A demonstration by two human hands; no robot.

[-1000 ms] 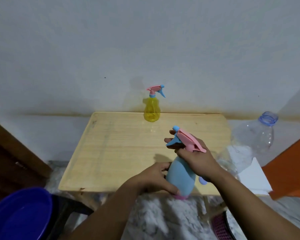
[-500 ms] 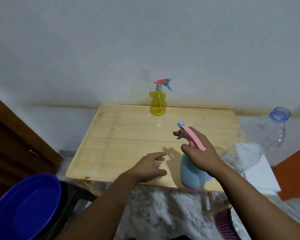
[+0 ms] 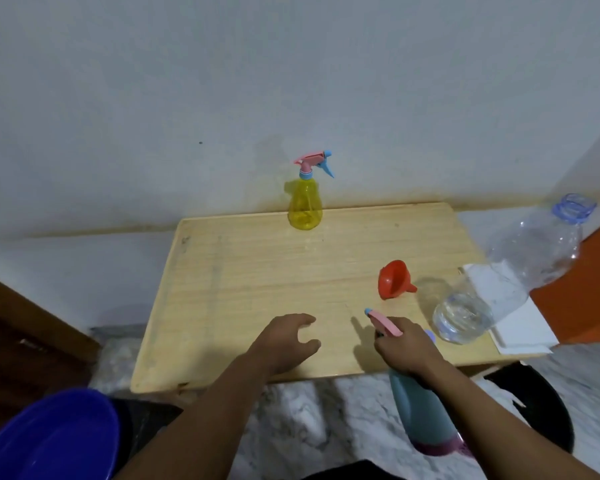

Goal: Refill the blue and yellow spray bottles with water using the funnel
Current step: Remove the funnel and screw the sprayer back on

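My right hand (image 3: 407,351) grips the pink trigger head of the blue spray bottle (image 3: 420,414), which hangs in front of the wooden table's (image 3: 243,289) near edge, below the tabletop. My left hand (image 3: 286,341) hovers over the table's front with fingers apart, holding nothing. The yellow spray bottle (image 3: 305,202) stands upright at the table's far edge against the wall. A red funnel (image 3: 394,279) lies on its side on the table's right part. Next to the funnel, a large clear plastic bottle (image 3: 506,278) with some water leans to the right.
A white sheet (image 3: 520,327) lies under the clear bottle at the table's right edge. A blue basin (image 3: 49,438) sits at the lower left. A dark round stool (image 3: 541,400) is at the lower right, over a marbled floor. An orange surface (image 3: 589,289) stands on the right.
My right hand has brought the blue bottle down and toward me, off the table's edge. My left hand let go of its body earlier and stays open. The funnel has come into view.
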